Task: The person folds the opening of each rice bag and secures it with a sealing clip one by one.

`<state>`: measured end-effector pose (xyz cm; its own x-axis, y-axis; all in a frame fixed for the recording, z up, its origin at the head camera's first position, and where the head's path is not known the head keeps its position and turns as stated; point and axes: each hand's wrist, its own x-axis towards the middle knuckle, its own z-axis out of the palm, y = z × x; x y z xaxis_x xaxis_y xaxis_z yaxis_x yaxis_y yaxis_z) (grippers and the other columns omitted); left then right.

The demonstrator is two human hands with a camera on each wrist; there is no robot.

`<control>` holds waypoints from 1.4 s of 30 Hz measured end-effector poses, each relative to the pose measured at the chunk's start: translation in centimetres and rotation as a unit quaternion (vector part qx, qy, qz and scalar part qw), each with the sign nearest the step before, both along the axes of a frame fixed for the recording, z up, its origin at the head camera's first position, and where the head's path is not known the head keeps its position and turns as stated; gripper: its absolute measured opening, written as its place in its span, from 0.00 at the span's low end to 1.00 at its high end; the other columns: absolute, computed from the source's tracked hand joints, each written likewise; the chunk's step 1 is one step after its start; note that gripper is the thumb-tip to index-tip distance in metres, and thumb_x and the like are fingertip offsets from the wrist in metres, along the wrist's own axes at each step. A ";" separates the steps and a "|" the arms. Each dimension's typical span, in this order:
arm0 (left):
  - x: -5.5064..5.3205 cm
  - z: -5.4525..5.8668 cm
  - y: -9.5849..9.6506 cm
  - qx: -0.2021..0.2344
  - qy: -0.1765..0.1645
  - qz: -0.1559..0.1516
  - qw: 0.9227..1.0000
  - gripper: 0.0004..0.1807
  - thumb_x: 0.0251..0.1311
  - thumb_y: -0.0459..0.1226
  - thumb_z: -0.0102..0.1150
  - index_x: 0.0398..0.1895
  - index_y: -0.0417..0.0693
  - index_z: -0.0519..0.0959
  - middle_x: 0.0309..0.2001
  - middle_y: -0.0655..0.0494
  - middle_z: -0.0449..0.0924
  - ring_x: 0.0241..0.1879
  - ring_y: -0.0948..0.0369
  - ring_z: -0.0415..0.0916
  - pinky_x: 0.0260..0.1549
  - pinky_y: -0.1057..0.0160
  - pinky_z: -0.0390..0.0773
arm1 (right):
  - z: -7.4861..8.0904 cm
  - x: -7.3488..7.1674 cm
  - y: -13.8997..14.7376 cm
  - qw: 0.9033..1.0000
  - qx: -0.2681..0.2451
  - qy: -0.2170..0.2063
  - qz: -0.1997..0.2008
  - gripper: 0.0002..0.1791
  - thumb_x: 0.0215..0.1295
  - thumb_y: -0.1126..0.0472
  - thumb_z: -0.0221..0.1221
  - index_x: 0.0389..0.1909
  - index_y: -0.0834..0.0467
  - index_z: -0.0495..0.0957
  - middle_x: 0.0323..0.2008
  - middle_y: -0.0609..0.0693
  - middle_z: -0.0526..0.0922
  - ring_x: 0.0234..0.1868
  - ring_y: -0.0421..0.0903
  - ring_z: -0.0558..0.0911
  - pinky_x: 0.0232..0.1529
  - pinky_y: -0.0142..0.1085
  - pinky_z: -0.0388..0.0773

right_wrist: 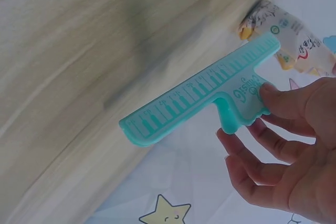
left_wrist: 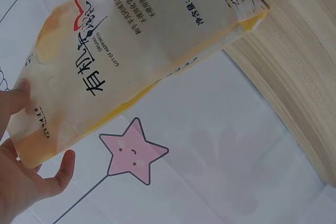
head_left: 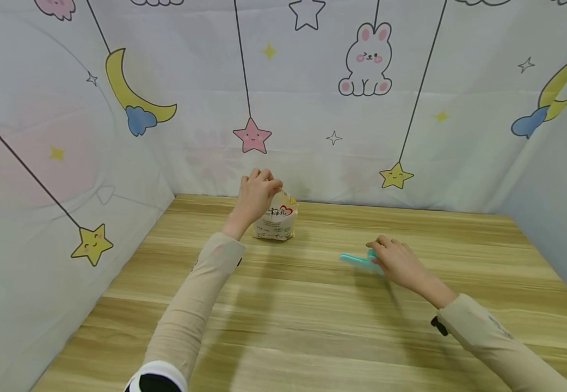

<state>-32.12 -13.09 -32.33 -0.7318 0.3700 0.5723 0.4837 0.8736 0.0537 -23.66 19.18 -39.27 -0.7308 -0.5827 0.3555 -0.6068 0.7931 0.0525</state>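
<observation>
A pale, printed food bag [head_left: 277,219] with yellow edges stands near the back of the table. My left hand [head_left: 257,193] pinches it by its top edge. In the left wrist view the bag [left_wrist: 136,40] looks full at its base and flat where the fingers hold it. To the right, my right hand [head_left: 401,264] holds a turquoise clip [head_left: 357,259] just above the table. The right wrist view shows the clip [right_wrist: 194,95] with a long bar printed with piano keys. Thumb and fingers pinch its handle; the bar points away from the palm.
The wood-grain tabletop [head_left: 303,326] spreads around both hands. White cloth printed with stars, moons and a rabbit [head_left: 369,60] forms the back and left sides. A plain pale wall [head_left: 553,179] borders the right.
</observation>
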 end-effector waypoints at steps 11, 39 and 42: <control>0.3 0.0 0.0 0.002 0.005 -0.002 1.000 0.09 0.60 0.40 0.50 0.37 0.51 0.81 0.34 0.52 0.75 0.36 0.54 0.67 0.35 0.53 0.66 | 0.0 -0.9 -0.7 0.999 -0.050 0.003 0.014 0.13 0.54 0.65 0.59 0.41 0.65 0.75 0.33 0.57 0.75 0.22 0.44 0.73 0.20 0.30 0.67; 0.5 0.0 0.0 0.005 0.012 -0.008 1.000 0.07 0.59 0.39 0.52 0.34 0.49 0.79 0.33 0.52 0.75 0.36 0.53 0.67 0.35 0.53 0.66 | 1.8 -3.0 -3.7 0.987 -0.145 -0.066 0.015 0.17 0.57 0.67 0.56 0.47 0.71 0.70 0.37 0.62 0.76 0.36 0.54 0.77 0.34 0.42 0.76; 0.5 0.0 -0.1 0.007 0.018 -0.014 1.000 0.06 0.59 0.39 0.52 0.33 0.48 0.78 0.33 0.52 0.75 0.35 0.53 0.67 0.34 0.54 0.65 | 2.1 -3.3 -4.1 0.985 -0.159 -0.067 0.018 0.16 0.57 0.68 0.56 0.46 0.71 0.71 0.37 0.62 0.76 0.36 0.54 0.77 0.34 0.42 0.76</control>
